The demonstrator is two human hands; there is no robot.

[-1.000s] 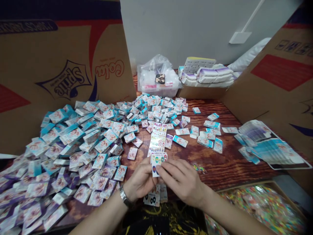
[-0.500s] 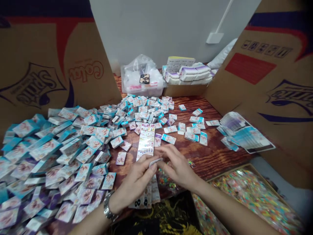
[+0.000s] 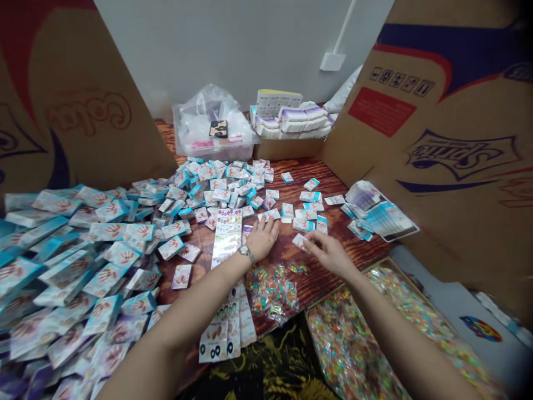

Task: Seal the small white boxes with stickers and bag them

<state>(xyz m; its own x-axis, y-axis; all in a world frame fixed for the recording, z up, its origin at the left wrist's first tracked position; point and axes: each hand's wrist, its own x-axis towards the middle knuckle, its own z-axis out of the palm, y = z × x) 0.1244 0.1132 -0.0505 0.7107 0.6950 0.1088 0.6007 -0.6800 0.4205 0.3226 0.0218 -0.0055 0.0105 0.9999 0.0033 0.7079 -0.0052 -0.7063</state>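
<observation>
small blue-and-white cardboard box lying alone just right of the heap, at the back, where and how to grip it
Probably pinch two opposite side edges of the small blue-and-white cardboard box, coming down from the near right: it appears to lie flat, with bare brown tabletop there.

Ends at the back in a plain grey wall (image 3: 233, 53), bearing a white fitting (image 3: 332, 61) with a thin white conduit (image 3: 346, 25) running up from it and out of view. Has in front a counter (image 3: 306, 166) of red-brown wood grain streaked with dark lines, hemmed in left and right by tall brown cartons (image 3: 449, 208). Lit evenly and rather dimly, in a cool tone.
</observation>
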